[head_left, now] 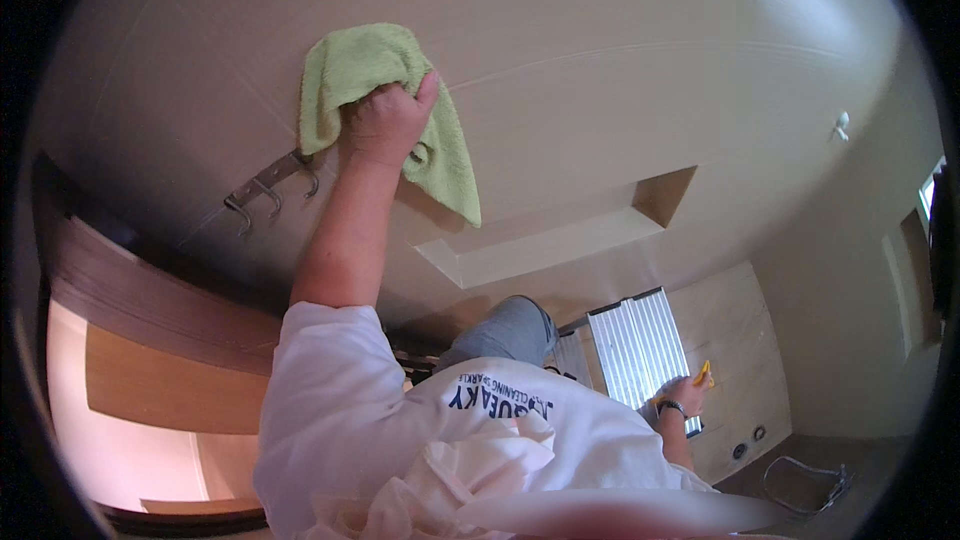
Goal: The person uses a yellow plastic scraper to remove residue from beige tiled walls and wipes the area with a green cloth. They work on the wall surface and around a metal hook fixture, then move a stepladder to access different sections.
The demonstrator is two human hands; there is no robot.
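Note:
My left hand (390, 120) is pressed to a smooth beige wall (570, 105) with a light green terry cloth (367, 49) gripped under it. One corner of the cloth hangs down to the right of my wrist. Lower right, my right hand (682, 394), with a dark band at the wrist, is closed around a yellow object (703, 373). Most of that object is hidden by the hand, so its kind is unclear. Just left of the cloth, a metal hook rail (270, 184) with several curved hooks is fixed to the wall.
A recessed niche (555, 240) is cut into the wall below the cloth. Beneath my right hand stands a ribbed metal platform (637, 345). Round drains (739, 451) sit in the floor. A loose hose (806, 510) lies lower right; a small white fixture (841, 127) juts from the wall. A doorway frame (165, 300) borders the left.

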